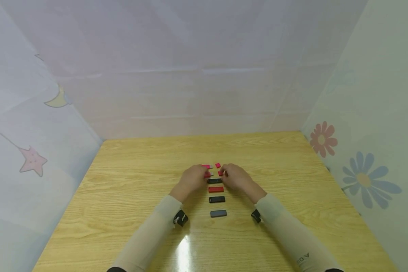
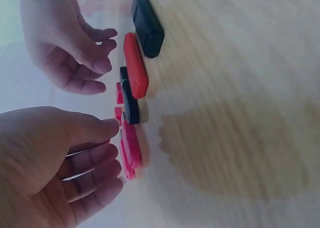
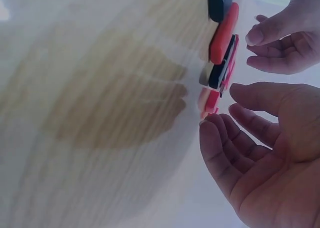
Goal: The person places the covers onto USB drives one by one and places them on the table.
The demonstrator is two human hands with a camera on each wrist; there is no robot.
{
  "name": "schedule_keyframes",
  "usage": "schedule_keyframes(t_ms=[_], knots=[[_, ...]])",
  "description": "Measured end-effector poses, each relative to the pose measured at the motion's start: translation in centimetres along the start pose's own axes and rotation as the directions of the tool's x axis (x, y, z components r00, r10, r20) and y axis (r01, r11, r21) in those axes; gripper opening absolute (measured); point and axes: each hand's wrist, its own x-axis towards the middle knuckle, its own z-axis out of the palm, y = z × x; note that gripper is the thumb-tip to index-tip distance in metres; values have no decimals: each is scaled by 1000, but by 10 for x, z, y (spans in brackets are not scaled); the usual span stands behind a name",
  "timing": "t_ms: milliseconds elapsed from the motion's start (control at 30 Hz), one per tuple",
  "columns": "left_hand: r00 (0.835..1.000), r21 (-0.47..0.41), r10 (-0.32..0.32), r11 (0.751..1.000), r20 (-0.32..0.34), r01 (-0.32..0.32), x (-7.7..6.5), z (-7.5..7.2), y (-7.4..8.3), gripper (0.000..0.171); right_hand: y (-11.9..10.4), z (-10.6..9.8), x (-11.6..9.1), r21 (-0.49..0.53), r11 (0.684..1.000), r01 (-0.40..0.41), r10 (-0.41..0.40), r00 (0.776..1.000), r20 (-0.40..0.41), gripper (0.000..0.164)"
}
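Note:
Two pink USB sticks [image 1: 206, 166] lie at the far end of a column of sticks, metal plugs bare. Their small pink caps [image 1: 218, 165] lie just to the right. Below them is a black USB stick [image 1: 214, 181] with a thin light gap between body and cap. My left hand [image 1: 193, 178] is beside the pink sticks and the black one's left end, fingers loosely bent. At the black stick's right end, by the nearer cap, is my right hand [image 1: 237, 177], thumb and fingers apart in the right wrist view [image 3: 270, 138]. Neither hand visibly grips anything; fingertip contact is unclear.
Closer to me in the column lie a red USB stick [image 1: 215, 189], another black stick [image 1: 217, 199] and a grey stick [image 1: 218, 214]. The wooden table [image 1: 129, 196] meets patterned sheets at the back and both sides.

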Motion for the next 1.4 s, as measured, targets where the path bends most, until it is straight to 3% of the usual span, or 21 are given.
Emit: schedule_keyframes(t_ms=[267, 567, 867, 1200, 1400], knots=[[998, 95, -53, 994, 16, 51, 6, -5, -5, 17, 3, -2, 10, -17, 1000, -27, 27, 1000, 2, 29], [993, 85, -100, 992, 64, 95, 12, -2, -8, 12, 8, 3, 20, -49, 999, 6, -5, 1000, 19, 30], [991, 78, -109, 992, 75, 103, 16, -1, -8, 11, 6, 3, 23, -72, 997, 33, -32, 999, 21, 24], [994, 86, -95, 992, 63, 89, 17, 1, -10, 13, 6, 6, 27, -120, 992, 40, -36, 999, 28, 19], [997, 35, -82, 996, 6, 81, 11, -1, -14, 17, 5, 3, 22, -18, 999, 36, -37, 999, -13, 16]])
